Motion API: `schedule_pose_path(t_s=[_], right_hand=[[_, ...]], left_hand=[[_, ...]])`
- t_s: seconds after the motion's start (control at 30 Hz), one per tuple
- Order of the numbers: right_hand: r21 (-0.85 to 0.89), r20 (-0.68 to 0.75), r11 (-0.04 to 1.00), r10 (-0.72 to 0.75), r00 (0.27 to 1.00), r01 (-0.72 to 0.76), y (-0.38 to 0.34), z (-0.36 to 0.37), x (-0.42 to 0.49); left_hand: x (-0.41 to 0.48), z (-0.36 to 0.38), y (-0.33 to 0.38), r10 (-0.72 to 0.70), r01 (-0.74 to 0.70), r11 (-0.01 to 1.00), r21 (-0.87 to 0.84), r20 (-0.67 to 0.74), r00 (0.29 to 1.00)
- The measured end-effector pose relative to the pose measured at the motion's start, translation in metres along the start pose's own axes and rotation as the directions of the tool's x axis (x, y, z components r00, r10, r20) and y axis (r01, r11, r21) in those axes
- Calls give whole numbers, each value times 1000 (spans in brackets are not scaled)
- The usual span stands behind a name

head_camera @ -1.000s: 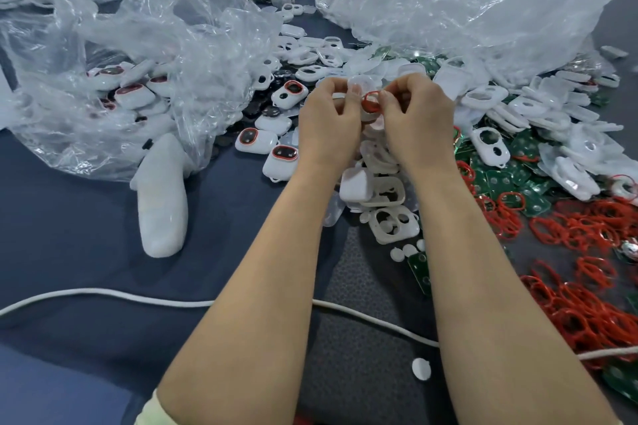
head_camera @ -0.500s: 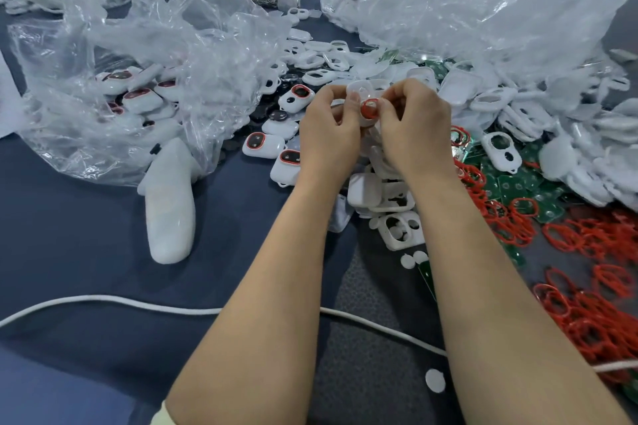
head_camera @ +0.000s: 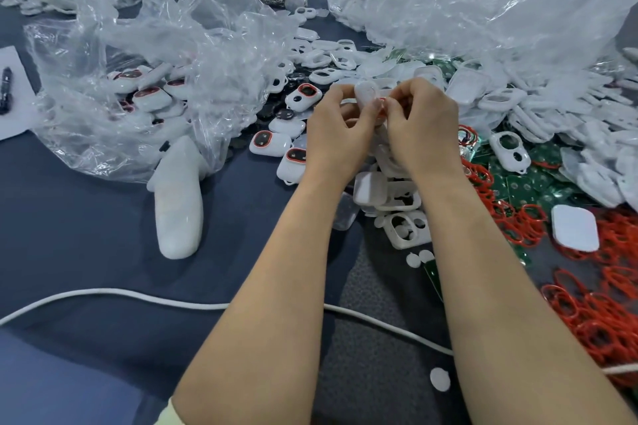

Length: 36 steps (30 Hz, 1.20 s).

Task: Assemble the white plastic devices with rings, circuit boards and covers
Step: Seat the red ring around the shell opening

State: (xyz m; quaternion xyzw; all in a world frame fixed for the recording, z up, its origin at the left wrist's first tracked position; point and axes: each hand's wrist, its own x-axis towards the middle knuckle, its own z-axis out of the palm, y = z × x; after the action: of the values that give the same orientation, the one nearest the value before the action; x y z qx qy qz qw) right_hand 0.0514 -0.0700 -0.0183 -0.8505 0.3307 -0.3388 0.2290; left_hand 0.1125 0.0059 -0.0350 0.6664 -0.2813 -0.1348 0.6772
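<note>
Both hands (head_camera: 419,128) raised, fingers curled pinching white device (head_camera: 366,95); grip detail unclear.

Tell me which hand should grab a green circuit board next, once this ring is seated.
Right. The green circuit boards lie off to the outer side of the right hand; the left hand would have to cross over. Both hands grip the white shell.

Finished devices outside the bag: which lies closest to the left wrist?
The red-ringed device nearest the camera, beside the wrist of the left hand; the others lie farther back.
</note>
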Motion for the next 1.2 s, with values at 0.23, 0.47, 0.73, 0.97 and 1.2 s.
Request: schedule_pose_path(t_s=[0.23, 0.47, 0.73, 0.97, 1.2], right_hand=[[-23, -1, 999, -33, 999, 33, 0, 1, 0], [66, -46, 998, -5, 999, 8, 4, 2, 0], [517, 260, 823, 110, 959, -235, 17, -13, 8], [619, 317, 728, 111, 942, -294, 19, -12, 9], [584, 226, 775, 131, 965, -241, 13, -8, 5]], left_hand=[[0, -1, 0, -31, 31, 999, -41, 12, 999], [0, -2, 0, -17, 20, 996, -87, 43, 999], [2, -7, 1, -51, 86, 935, -344, 111, 993], [1, -9, 3, -62, 125, 899, -420, 160, 985], [1, -7, 4, -120, 156, 910, -385, 116, 986]])
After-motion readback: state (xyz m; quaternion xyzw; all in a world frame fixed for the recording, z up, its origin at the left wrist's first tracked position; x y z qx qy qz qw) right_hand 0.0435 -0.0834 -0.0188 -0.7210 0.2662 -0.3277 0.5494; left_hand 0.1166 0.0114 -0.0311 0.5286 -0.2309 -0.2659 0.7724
